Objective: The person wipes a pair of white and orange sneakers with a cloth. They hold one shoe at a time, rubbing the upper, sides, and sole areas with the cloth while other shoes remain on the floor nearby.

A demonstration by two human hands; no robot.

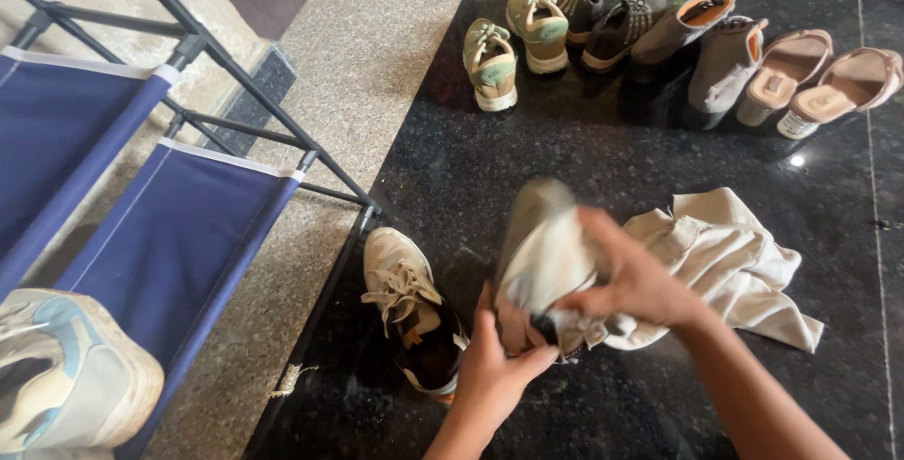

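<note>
The beige shoe (539,253) is held above the dark floor (527,154), gripped at its heel end by the left hand (494,366), while the right hand (633,281) presses a cream cloth (730,258) against its side; wiping appears under way. Its mate (410,305) lies just beside, touching the shoe rack (169,234). Next, the cloth needs working over the remaining surfaces.

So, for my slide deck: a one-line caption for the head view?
Left hand holds a beige sneaker while right hand rubs it with cream cloth.
</note>
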